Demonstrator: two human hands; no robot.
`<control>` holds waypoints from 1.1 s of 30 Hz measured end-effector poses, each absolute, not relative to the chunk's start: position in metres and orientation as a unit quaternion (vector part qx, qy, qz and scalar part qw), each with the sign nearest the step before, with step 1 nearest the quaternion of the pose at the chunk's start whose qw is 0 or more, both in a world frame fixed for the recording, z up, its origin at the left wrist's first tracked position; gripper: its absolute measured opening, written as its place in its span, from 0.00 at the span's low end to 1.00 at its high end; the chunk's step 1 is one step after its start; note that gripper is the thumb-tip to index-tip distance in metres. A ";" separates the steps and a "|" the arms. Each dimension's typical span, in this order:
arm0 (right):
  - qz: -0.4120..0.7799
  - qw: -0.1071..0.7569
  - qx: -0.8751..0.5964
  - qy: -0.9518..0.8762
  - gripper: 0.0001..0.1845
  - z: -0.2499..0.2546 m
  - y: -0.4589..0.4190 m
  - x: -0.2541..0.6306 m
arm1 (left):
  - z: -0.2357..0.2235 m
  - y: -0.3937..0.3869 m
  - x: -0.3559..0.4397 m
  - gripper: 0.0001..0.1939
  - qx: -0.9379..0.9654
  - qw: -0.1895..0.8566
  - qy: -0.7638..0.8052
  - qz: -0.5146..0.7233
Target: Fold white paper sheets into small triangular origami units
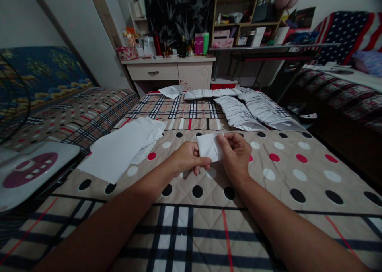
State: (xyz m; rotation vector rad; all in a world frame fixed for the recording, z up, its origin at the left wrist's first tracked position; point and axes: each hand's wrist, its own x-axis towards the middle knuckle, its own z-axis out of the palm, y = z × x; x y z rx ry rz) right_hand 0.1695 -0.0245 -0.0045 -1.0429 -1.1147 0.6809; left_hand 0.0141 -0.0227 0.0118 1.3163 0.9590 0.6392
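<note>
A small piece of folded white paper (209, 146) is held between both hands, above the dotted and plaid bedspread (188, 190). At its lower left edge, my left hand (188, 157) is closed, with the thumb lying across the corner. On the right side my right hand (235, 152) pinches it between thumb and curled fingers. To the left lies a loose stack of white sheets (113, 148). Beyond my right hand are rows of folded papers (238, 112) standing packed together.
Another line of folded papers (209, 93) and a single white paper (171, 91) lie at the far edge of the bed. A white table with a purple design (64, 150) stands at the left. Behind the bed are a dresser (158, 71) and a shelf unit (235, 23).
</note>
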 end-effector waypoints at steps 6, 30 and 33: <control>0.362 0.655 -0.437 -0.499 0.12 -0.002 -0.025 0.172 | 0.013 -0.022 0.014 0.22 0.596 0.607 0.434 0.297; 0.485 0.539 -0.367 -0.582 0.17 0.000 -0.032 0.170 | 0.008 -0.025 0.013 0.26 0.753 0.341 0.410 0.385; 0.511 0.548 -0.373 -0.547 0.20 -0.004 -0.030 0.168 | 0.008 -0.024 0.012 0.26 0.755 0.251 0.440 0.416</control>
